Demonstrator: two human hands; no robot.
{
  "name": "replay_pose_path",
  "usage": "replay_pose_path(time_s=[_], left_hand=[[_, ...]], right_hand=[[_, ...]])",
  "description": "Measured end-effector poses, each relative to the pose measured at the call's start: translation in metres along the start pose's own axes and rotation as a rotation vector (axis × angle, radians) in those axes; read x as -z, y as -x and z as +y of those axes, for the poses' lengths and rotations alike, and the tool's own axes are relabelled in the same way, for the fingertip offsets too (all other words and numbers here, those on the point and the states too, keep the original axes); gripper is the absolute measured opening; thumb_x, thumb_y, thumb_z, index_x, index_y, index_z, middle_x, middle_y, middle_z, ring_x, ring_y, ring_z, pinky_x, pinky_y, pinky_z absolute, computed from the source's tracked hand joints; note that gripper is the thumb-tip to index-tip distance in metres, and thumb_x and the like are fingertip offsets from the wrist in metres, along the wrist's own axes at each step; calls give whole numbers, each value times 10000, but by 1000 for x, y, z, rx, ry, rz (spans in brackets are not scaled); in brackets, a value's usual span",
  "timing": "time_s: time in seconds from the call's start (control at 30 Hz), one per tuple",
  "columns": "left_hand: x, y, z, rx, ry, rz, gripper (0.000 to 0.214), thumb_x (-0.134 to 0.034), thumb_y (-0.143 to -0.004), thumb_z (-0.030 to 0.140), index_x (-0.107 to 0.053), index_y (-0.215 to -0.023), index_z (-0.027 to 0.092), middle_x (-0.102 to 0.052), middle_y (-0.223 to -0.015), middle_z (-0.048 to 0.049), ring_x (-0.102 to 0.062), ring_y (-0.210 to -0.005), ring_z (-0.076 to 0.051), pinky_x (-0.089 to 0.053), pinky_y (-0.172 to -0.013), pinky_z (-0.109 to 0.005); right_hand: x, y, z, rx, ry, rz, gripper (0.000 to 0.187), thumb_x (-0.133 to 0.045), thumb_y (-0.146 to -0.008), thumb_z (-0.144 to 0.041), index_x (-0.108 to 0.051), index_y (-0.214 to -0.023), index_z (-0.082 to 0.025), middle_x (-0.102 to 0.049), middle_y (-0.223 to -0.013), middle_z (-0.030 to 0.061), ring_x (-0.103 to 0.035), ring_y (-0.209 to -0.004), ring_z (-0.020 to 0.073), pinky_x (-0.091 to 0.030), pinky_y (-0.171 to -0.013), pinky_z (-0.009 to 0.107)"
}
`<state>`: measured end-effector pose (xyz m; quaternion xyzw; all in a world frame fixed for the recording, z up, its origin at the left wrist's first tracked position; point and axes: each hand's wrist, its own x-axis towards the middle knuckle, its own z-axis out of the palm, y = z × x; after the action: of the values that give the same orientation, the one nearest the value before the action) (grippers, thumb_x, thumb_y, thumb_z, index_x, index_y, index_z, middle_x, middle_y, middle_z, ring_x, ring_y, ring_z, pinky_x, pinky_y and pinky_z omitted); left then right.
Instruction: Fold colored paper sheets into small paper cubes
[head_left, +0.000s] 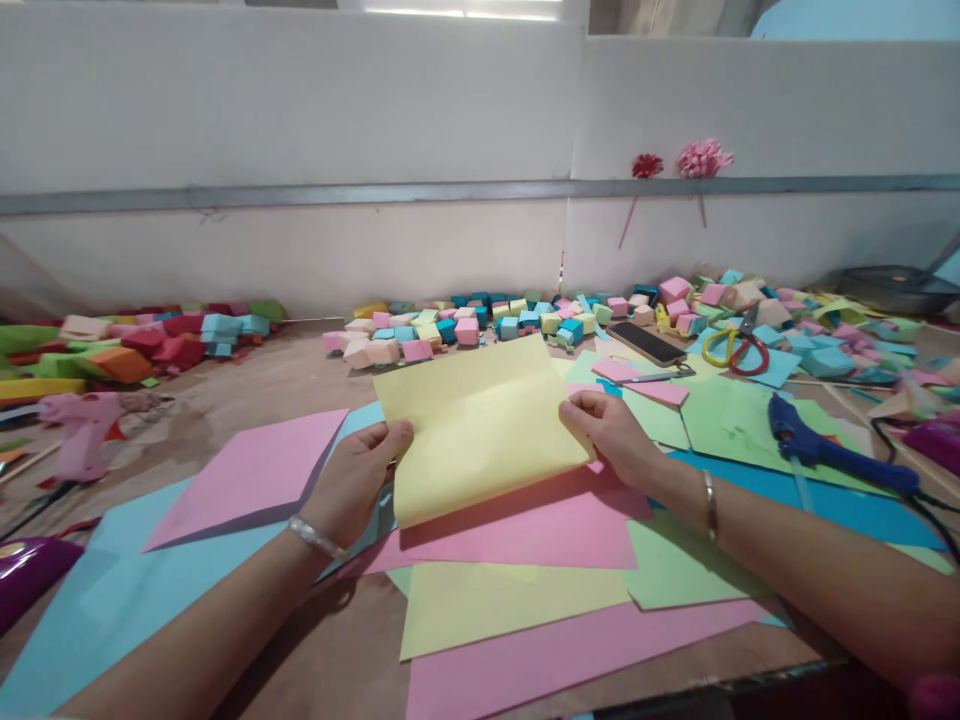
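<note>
A sheet of yellow paper [480, 430] is stretched between my two hands, its lower edge curling under. My left hand [360, 475] pinches its left side, thumb on top. Its right side is gripped by my right hand [611, 435], fingers closed. Beneath lie sheets of pink paper [525, 530], yellow paper [510, 605] and green paper [697, 560], overlapping one another. Left of my left hand, a pink sheet [251, 470] rests on a large light blue sheet [135, 570].
Small folded paper boxes [465, 330] line the wall, with more paper shapes [165, 345] at left. Scissors [739, 350], a phone [646, 343] and a blue glue gun [832, 450] lie at right. A pink glue gun [82, 430] stands at left. Two paper flowers [701, 160] hang on the wall rail.
</note>
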<state>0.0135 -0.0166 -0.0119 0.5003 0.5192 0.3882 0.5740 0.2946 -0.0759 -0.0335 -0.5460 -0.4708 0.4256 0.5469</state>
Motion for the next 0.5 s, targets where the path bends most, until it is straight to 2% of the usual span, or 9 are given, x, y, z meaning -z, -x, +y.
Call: replay_pose_path(time_s=[0.17,0.37,0.5], left_hand=[[-1,2,-2,7,-38,-63,427,-774,-639,502,-687,-872,154,-733,-775,-57,-684,-688,-225,-539,-598,-298],[-2,4,0,21,-28,-76,379,-799,-617,448,-681,-834,161,-711,-759,-46,-668,-689,-214,-526,-598,-289],[-1,3,-1,-9,-108,-63,361,-783,-626,482,-649,-727,163,-652,-641,-23,-623,-606,-196,-490,-543,-279]], right_hand=[[-1,-1,0,9,-9,42,309,-676,-731,-492,-592,-750,-195,-615,-688,1,-548,-583,139,-423,-514,255],[0,-3,3,22,65,99,305,-668,-712,-473,-565,-684,-188,-569,-629,-10,-503,-562,130,-393,-510,257],[3,-6,5,36,113,115,305,-661,-723,-470,-558,-673,-189,-563,-627,-11,-496,-570,133,-389,-524,262]])
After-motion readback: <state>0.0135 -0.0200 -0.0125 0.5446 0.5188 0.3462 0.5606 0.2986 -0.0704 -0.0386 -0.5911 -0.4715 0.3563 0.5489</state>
